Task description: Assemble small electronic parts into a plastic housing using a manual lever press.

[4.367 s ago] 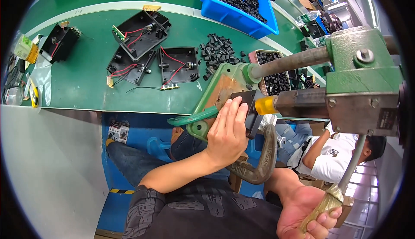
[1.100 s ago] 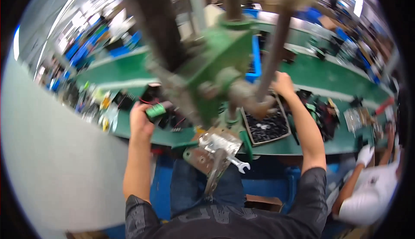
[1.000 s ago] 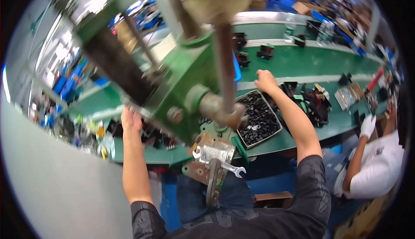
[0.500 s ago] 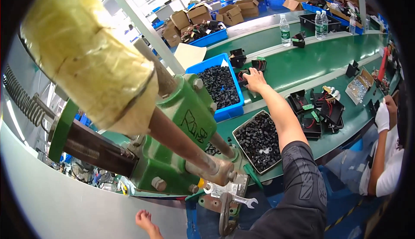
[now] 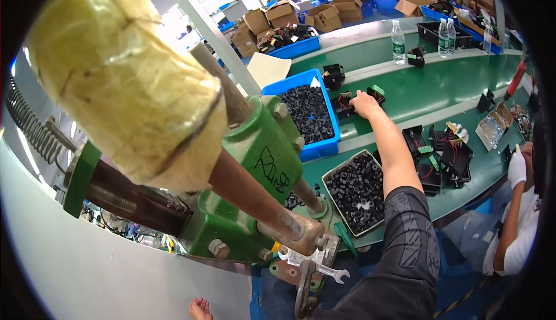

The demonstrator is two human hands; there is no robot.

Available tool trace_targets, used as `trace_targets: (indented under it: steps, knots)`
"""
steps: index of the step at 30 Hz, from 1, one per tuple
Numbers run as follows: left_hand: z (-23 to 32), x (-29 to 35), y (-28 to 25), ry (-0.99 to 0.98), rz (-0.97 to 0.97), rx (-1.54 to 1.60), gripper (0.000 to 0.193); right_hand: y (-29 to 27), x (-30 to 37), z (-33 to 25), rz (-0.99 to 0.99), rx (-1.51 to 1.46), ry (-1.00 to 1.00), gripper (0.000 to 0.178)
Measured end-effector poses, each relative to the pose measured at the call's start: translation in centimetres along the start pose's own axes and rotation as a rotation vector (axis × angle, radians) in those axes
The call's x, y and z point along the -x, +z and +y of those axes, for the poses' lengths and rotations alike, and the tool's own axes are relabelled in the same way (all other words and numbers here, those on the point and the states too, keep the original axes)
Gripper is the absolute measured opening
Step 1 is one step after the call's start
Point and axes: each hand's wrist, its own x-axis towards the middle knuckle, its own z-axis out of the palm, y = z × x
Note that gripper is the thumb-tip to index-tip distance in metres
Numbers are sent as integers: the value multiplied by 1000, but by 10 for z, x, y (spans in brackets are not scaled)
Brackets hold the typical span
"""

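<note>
My right hand (image 5: 366,106) reaches forward across the green bench, its fingers closed on the edge of a black plastic housing (image 5: 343,105) with red wires inside. Right beside it lies another black housing with a green circuit board (image 5: 376,91). My left hand (image 5: 200,308) is low at the bottom edge, partly cut off; its fingers are curled in, with nothing seen in them. Between my arms stands a green press (image 5: 255,169) with a wrapped yellowish lever (image 5: 127,88). A silver open-ended wrench (image 5: 324,269) lies at its base.
A blue bin (image 5: 336,140) and a white-rimmed tray (image 5: 341,216) hold small black parts. More wired black housings (image 5: 457,158) lie right of my forearm. Bottles (image 5: 398,42) stand farther back. A co-worker's gloved hand (image 5: 516,166) is at the far right.
The view has shifted, so the bench and press appear farther right. My left hand sits lower in the picture. My right hand stays at the black housing.
</note>
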Motion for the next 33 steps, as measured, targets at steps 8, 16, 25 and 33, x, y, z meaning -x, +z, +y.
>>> trace_targets:
  steps: [8,16,25,33]
  knots:
    - [13,10,48,-90,-208,20,30,-93,78,26,189,-144,-90,10]
    - [64,98,131,-2,-676,59,35,-154,225,-21,189,-67,-60,10]
    - [110,174,162,365,-869,52,25,-135,298,-46,399,-259,79,18]
    - [127,280,159,1281,-1107,86,31,-242,439,-202,329,-1002,-241,27]
